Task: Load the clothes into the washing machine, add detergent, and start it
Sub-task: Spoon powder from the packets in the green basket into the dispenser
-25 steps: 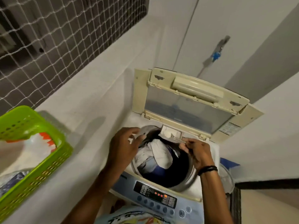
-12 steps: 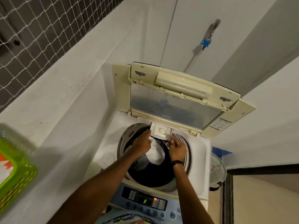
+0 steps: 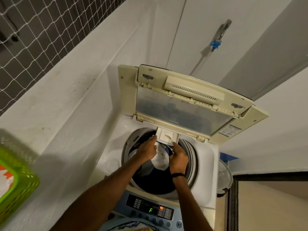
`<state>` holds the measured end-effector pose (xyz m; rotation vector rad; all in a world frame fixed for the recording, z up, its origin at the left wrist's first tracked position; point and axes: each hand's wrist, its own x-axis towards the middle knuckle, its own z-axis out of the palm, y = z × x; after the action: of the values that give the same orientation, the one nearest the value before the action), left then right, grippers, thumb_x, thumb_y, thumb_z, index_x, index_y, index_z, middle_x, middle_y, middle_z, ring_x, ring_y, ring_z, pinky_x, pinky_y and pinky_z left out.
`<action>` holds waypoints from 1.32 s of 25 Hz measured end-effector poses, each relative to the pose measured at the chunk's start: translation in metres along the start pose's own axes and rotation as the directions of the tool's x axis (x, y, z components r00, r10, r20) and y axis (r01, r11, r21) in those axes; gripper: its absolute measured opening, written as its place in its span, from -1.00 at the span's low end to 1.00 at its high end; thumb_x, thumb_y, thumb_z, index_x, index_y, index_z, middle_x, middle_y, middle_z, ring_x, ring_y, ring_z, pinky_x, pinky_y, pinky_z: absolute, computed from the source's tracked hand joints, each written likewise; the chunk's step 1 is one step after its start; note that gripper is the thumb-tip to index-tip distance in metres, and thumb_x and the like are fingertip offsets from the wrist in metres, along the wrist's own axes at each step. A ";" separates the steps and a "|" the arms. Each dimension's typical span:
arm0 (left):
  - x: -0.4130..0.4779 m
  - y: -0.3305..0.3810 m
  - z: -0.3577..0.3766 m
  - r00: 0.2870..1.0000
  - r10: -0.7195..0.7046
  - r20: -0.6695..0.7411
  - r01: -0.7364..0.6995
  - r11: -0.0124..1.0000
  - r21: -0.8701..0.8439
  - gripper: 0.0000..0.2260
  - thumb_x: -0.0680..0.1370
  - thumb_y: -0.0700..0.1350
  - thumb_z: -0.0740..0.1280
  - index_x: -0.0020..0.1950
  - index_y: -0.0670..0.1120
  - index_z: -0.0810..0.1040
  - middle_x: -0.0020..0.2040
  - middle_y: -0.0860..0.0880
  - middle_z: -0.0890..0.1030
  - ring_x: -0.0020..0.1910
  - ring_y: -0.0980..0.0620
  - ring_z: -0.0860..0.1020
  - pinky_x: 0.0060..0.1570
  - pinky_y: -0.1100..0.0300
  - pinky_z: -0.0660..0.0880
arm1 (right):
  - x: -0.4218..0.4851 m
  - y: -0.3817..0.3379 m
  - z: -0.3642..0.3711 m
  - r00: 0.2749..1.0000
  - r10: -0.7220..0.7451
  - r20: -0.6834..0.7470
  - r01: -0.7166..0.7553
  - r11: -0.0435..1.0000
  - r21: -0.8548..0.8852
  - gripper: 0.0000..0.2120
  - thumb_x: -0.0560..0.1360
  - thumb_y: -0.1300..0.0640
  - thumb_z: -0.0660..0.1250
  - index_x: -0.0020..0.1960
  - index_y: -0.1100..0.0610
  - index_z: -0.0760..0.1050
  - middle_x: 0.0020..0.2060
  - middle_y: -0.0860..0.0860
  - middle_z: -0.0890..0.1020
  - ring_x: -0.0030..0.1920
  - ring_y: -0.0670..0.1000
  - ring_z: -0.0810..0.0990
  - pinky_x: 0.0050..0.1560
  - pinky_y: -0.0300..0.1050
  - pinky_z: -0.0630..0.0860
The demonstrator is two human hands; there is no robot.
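**Now both hands at the detergent drawer**

Over the open drum of the washing machine, the left hand and the right hand meet at the small pale detergent drawer, which juts out from the back rim under the raised lid. The left fingers reach its left front corner. Whether they grip it or only touch it I cannot tell. The right fingers are curled close against the drawer's front edge, and their hold is likewise unclear. A dark band circles the right wrist. Below the hands the clothes, white over dark blue, lie inside the drum. The control panel nearest the person shows a green "F". A green basket sits on the ledge to the left.
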<state>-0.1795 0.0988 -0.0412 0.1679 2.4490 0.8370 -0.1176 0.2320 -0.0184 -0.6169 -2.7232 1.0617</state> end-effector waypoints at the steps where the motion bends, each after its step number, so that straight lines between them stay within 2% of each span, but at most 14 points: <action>1: -0.002 0.001 -0.002 1.000 0.003 0.001 -0.003 1.000 -0.002 -0.47 0.67 -0.11 0.18 0.60 -0.11 0.10 0.61 -0.08 0.14 0.56 -0.09 0.21 0.48 0.05 0.22 | -0.001 -0.002 -0.001 0.997 0.055 -0.046 -0.056 0.998 -0.012 -0.64 0.44 0.41 0.27 0.14 0.14 0.64 -0.05 0.08 0.71 -0.05 0.07 0.66 -0.03 -0.22 0.51; 2: -0.005 0.002 -0.005 1.000 0.006 0.004 -0.006 1.000 -0.007 -0.47 0.66 -0.12 0.18 0.60 -0.12 0.10 0.61 -0.09 0.14 0.56 -0.08 0.21 0.48 0.06 0.21 | -0.002 -0.005 -0.002 0.987 0.134 -0.084 -0.132 0.991 0.022 -0.66 0.44 0.40 0.27 0.10 0.14 0.66 -0.10 0.09 0.72 -0.08 0.10 0.67 -0.07 -0.22 0.49; 4: -0.012 0.004 -0.012 1.000 0.009 -0.005 -0.009 0.999 -0.035 -0.47 0.66 -0.12 0.20 0.60 -0.13 0.11 0.60 -0.10 0.16 0.56 -0.07 0.21 0.49 0.10 0.19 | 0.000 -0.009 -0.008 0.919 0.393 -0.035 -0.362 0.875 0.320 -0.72 0.45 0.37 0.28 0.01 0.16 0.69 -0.19 0.09 0.73 -0.14 0.11 0.69 -0.06 -0.15 0.54; 6: -0.025 0.008 -0.025 0.998 0.001 -0.058 -0.006 0.997 -0.079 -0.47 0.65 -0.10 0.23 0.59 -0.11 0.16 0.58 -0.11 0.24 0.54 -0.07 0.25 0.47 0.12 0.20 | 0.002 -0.018 -0.017 0.810 0.554 0.191 -0.539 0.575 0.616 -0.78 0.45 0.39 0.27 -0.04 0.25 0.68 -0.27 0.09 0.71 -0.20 0.07 0.68 0.00 -0.03 0.60; 10: -0.079 0.015 -0.078 0.960 -0.023 -0.279 -0.039 0.976 -0.215 -0.54 0.64 -0.05 0.24 0.53 -0.08 0.30 0.47 -0.09 0.42 0.45 -0.07 0.39 0.39 0.13 0.31 | -0.010 -0.069 -0.048 0.752 0.456 0.476 -0.609 0.207 0.766 -0.83 0.54 0.41 0.21 -0.04 0.30 0.57 -0.17 0.15 0.64 -0.19 0.04 0.66 -0.08 -0.18 0.65; 12: -0.125 0.015 -0.113 0.926 0.000 -0.377 -0.093 0.969 -0.230 -0.56 0.64 -0.03 0.24 0.51 -0.06 0.34 0.44 -0.08 0.47 0.41 -0.05 0.44 0.37 0.14 0.35 | -0.021 -0.098 -0.059 0.751 0.339 0.567 -0.635 0.137 0.760 -0.83 0.54 0.40 0.19 0.04 0.33 0.54 -0.09 0.16 0.63 -0.22 -0.01 0.70 -0.17 -0.26 0.65; 14: -0.182 0.011 -0.147 0.880 0.061 -0.471 -0.159 0.973 -0.170 -0.58 0.63 -0.01 0.26 0.49 -0.04 0.39 0.41 -0.05 0.51 0.38 0.00 0.47 0.36 0.16 0.38 | -0.032 -0.122 -0.060 0.737 0.224 0.638 -0.675 0.196 0.711 -0.79 0.49 0.35 0.26 0.10 0.31 0.56 0.03 0.17 0.64 -0.11 -0.02 0.70 -0.10 -0.25 0.64; 17: -0.278 0.006 -0.187 0.740 0.117 -0.662 -0.246 0.964 -0.105 -0.67 0.61 -0.06 0.32 0.37 -0.05 0.53 0.29 0.01 0.61 0.26 0.10 0.54 0.29 0.27 0.43 | -0.055 -0.169 -0.055 0.670 0.013 0.742 -0.698 0.350 0.625 -0.76 0.48 0.32 0.29 0.10 0.29 0.63 0.19 0.23 0.61 0.18 0.12 0.62 0.23 0.03 0.53; 20: -0.357 -0.006 -0.205 0.466 0.043 -0.883 -0.167 0.985 -0.040 -0.76 0.57 -0.10 0.37 0.24 -0.04 0.63 0.15 0.06 0.67 0.14 0.17 0.56 0.19 0.34 0.45 | -0.087 -0.223 -0.059 0.630 -0.253 0.734 -0.564 0.501 0.656 -0.75 0.53 0.37 0.23 0.07 0.23 0.65 0.07 0.19 0.67 0.15 0.11 0.65 0.16 -0.12 0.57; 23: -0.409 -0.033 -0.212 0.187 -0.047 -0.981 0.138 0.990 -0.021 -0.71 0.56 -0.08 0.36 0.29 0.00 0.59 0.19 0.07 0.60 0.20 0.08 0.47 0.30 0.31 0.31 | -0.127 -0.284 -0.060 0.523 -0.384 0.761 -0.503 0.583 0.639 -0.79 0.54 0.47 0.19 0.03 0.37 0.59 -0.15 0.19 0.72 -0.03 0.10 0.72 -0.07 -0.25 0.61; 26: -0.431 -0.076 -0.217 0.166 -0.252 -0.953 0.412 0.896 -0.166 -0.56 0.55 -0.02 0.35 0.43 0.03 0.44 0.30 -0.03 0.51 0.26 -0.10 0.41 0.32 0.14 0.22 | -0.158 -0.335 -0.047 0.463 -0.512 0.724 -0.269 0.697 0.665 -0.83 0.49 0.42 0.30 -0.11 0.26 0.65 -0.24 0.24 0.71 -0.14 0.21 0.72 -0.11 -0.09 0.64; 28: -0.434 -0.103 -0.218 0.204 -0.357 -0.911 0.526 0.825 -0.206 -0.61 0.56 0.06 0.28 0.37 0.01 0.49 0.26 -0.09 0.55 0.24 -0.17 0.45 0.26 0.05 0.29 | -0.168 -0.356 -0.031 0.475 -0.583 0.659 0.104 0.781 0.616 -0.82 0.41 0.24 0.35 -0.23 0.02 0.68 -0.26 0.16 0.72 -0.15 0.19 0.72 -0.05 0.05 0.64; 30: -0.432 -0.117 -0.219 0.202 -0.468 -0.860 0.495 0.807 -0.323 -0.69 0.60 0.08 0.21 0.24 -0.02 0.57 0.15 -0.11 0.62 0.14 -0.19 0.53 0.10 0.05 0.39 | -0.173 -0.372 -0.018 0.455 -0.635 0.624 0.399 0.772 0.495 -0.85 0.33 0.10 0.31 -0.28 -0.02 0.67 -0.26 0.10 0.73 -0.13 0.16 0.72 0.02 0.11 0.61; 33: -0.434 -0.121 -0.221 0.134 -0.568 -0.812 0.328 0.798 -0.505 -0.80 0.65 0.00 0.21 0.11 -0.06 0.56 -0.02 -0.11 0.65 -0.04 -0.19 0.57 -0.16 0.09 0.36 | -0.186 -0.391 -0.008 0.441 -0.646 0.623 0.632 0.716 0.296 -0.84 0.34 0.08 0.36 -0.14 0.06 0.69 -0.10 0.07 0.72 0.00 0.17 0.67 0.05 -0.06 0.55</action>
<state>0.0764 -0.2373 0.2294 -1.6176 3.0526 1.0381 -0.0719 -0.1027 0.2523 1.0341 -3.0138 1.2307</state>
